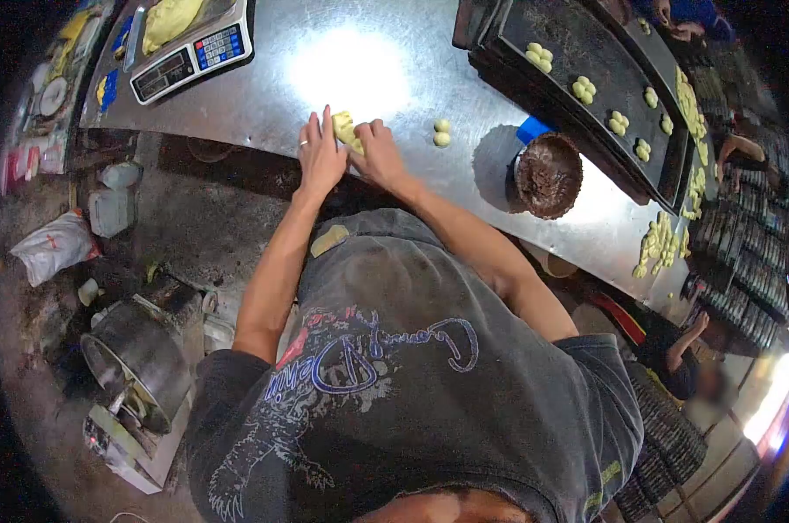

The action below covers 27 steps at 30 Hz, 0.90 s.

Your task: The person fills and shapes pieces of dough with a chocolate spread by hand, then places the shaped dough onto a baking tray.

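Observation:
A lump of yellow dough (346, 129) lies between my two hands at the near edge of the metal table (281, 105). On its left side, my left hand (321, 157) touches it with fingers stretched out and a ring on one of them. My right hand (379, 155) holds the dough from the right, its fingers bent round it. Two small dough balls (442, 132) sit together to the right of my hands. Farther right stands a round bowl of brown filling (548, 174), with a blue object (533, 130) at its rim.
A scale (194, 59) bearing dough (170, 21) stands at the back left. Black trays (578, 44) with dough clusters fill the right side, near loose dough pieces (659, 244). A mixer bowl (137, 366) is at lower left. Other people are at the right.

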Tool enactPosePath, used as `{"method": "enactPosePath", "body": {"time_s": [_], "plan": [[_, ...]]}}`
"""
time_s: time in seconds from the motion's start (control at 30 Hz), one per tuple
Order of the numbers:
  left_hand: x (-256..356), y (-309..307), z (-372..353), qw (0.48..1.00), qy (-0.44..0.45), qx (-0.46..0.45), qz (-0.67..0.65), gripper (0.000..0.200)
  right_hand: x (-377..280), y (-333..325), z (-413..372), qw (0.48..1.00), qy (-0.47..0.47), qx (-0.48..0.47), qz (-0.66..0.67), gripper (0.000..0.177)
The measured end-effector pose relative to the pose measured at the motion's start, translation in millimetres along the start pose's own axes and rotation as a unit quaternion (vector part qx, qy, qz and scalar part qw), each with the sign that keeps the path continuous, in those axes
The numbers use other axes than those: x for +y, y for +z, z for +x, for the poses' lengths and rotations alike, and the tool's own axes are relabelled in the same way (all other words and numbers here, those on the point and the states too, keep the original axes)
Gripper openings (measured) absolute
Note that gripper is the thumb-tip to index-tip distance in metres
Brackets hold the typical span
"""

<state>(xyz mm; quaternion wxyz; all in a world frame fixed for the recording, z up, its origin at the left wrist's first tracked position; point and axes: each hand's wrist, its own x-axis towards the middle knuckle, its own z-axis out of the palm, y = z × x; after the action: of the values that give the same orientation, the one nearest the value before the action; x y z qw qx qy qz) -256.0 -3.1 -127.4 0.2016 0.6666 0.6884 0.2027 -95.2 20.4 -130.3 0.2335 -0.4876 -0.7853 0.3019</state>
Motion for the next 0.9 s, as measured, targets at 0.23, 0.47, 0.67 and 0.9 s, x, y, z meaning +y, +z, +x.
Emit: {"method": "enactPosePath", "body": {"time_s": [0.23, 0.47, 0.67, 0.9], "plan": [[-3.8, 19.5, 4.6, 0.999, -0.01, -0.018, 0.028, 0.094, 19.3, -12.7, -23.7, 0.992, 0.07, -0.067, 0.077, 0.014], [31.1, 15.0, 8.9, 0.989, -0.076, -0.071, 0.103, 0.095, 68.5, -103.9, -139.7, 0.935, 0.215, -0.273, 0.065, 0.015], [172.9, 12.7, 20.5, 0.909, 0.064, -0.088, -0.403, 0.076, -10.3, -186.2, -138.4, 0.959, 0.163, 0.063, 0.224, 0.028], [325.0, -18.2, -5.9, 0.64, 0.043, -0.156, -0.751, 0.064, -15.1, -250.5, -144.2, 0.948, 0.026, 0.316, 0.008, 0.022]]}}
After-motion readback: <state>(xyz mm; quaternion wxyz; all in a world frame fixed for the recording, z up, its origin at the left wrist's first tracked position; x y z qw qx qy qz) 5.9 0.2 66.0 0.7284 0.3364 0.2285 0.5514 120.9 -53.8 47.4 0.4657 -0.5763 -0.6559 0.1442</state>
